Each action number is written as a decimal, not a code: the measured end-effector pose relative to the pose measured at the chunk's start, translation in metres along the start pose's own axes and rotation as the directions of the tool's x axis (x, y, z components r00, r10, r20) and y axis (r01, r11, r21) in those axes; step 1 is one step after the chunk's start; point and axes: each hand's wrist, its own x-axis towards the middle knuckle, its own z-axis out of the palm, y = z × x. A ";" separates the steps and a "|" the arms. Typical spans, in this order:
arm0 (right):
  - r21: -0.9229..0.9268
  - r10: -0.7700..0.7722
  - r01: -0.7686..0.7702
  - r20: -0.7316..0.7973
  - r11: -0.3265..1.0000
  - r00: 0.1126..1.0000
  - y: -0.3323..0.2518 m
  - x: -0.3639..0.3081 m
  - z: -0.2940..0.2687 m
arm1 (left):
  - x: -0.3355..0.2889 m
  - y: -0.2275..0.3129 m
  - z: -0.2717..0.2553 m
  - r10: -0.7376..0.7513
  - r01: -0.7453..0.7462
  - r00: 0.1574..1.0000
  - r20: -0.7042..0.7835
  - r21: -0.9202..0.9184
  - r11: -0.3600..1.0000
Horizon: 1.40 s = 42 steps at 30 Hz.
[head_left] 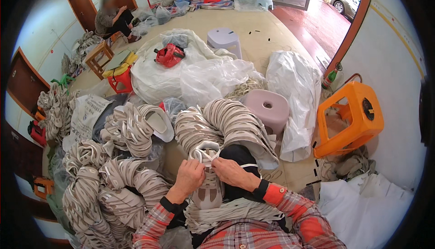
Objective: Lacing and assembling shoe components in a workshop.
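A beige and grey shoe upper (209, 196) lies over my lap, its toe toward me. My left hand (190, 175) is closed at the upper's left edge, fingers pinching a white shoelace (202, 154) near the opening. Opposite it, my right hand (233, 173) pinches the lace on the right side. Part of the lace is hidden by the fingers. Across my lap, below the upper, rests a thick bundle of pale laces (235, 213). Just beyond my hands stand two curved stacks of nested shoe uppers (238, 124).
More stacked uppers (131, 181) crowd my left. A mauve stool (268, 108) and an orange stool (372, 106) stand to the right, near a white sack (294, 85). Ahead are a large pale sack (149, 70) and a red bag (170, 56). Another person (111, 17) sits far left.
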 end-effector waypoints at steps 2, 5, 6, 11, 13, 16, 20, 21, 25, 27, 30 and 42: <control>-0.018 0.012 -0.013 -0.009 1.000 1.000 0.001 0.002 0.003 | -0.002 0.000 0.000 -0.029 0.028 1.000 -0.009 -0.031 0.999; -0.035 0.143 -0.143 -0.002 0.989 0.990 -0.001 0.005 0.007 | 0.003 -0.002 -0.011 -0.297 0.357 0.931 0.211 -0.370 0.857; -0.034 0.243 -0.242 0.016 0.970 0.970 -0.002 0.007 0.007 | 0.005 -0.003 -0.017 -0.423 0.638 0.769 0.479 -0.538 0.551; 0.108 0.293 -0.291 -0.004 0.951 0.956 0.014 0.016 0.011 | 0.001 -0.010 0.001 -0.420 0.661 0.749 0.512 -0.552 0.508; 0.116 0.296 -0.298 0.035 0.947 0.954 0.009 0.018 0.000 | 0.005 -0.006 0.006 -0.471 0.675 0.736 0.487 -0.475 0.564; 0.236 0.448 -0.499 0.238 0.834 0.862 -0.006 0.009 -0.031 | 0.012 0.003 0.010 -0.570 0.665 0.735 0.366 -0.226 0.712; 0.343 0.505 -0.569 0.263 0.748 0.822 -0.003 0.003 -0.031 | 0.014 0.007 0.004 -0.482 0.515 0.856 0.189 -0.399 0.758; 0.358 0.474 -0.532 0.241 0.767 0.847 -0.002 0.004 -0.028 | 0.015 0.008 0.001 -0.386 0.344 0.923 -0.010 -0.432 0.834; 0.198 0.410 -0.407 0.028 0.892 0.912 0.002 0.011 -0.019 | 0.013 -0.011 -0.008 -0.034 0.034 0.999 0.020 -0.006 0.999; 0.056 0.444 -0.446 0.045 0.893 0.895 0.010 0.011 -0.017 | 0.002 -0.017 -0.014 -0.054 0.051 0.998 0.027 0.124 0.991; -0.029 0.423 -0.422 0.060 0.906 0.904 0.015 0.018 -0.012 | -0.004 -0.016 -0.009 -0.141 0.141 0.990 0.020 -0.021 0.990; -0.259 0.367 -0.303 0.248 0.917 0.897 0.025 -0.109 -0.222 | 0.038 0.030 -0.018 -0.044 0.044 0.999 0.001 -0.102 0.994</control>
